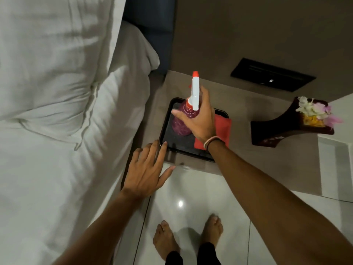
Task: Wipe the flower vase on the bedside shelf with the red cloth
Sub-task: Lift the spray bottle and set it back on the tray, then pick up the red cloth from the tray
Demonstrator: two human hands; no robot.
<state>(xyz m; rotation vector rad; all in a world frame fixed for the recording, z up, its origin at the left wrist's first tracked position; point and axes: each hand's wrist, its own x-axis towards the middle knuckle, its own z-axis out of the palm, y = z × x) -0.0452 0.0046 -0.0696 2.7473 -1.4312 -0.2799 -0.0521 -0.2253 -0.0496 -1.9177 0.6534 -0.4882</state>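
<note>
The dark wooden flower vase stands at the right end of the bedside shelf, with white, pink and yellow flowers in its top. A folded red cloth lies in a black tray at the shelf's left end, partly hidden by my right wrist. My right hand is wrapped around the neck of a spray bottle with purple liquid and a white trigger head, standing in the tray. My left hand hovers open, fingers spread, at the tray's near left corner.
A bed with white sheets and pillows fills the left side, close against the shelf. A black wall panel sits behind the shelf. Glossy white floor tiles and my bare feet are below.
</note>
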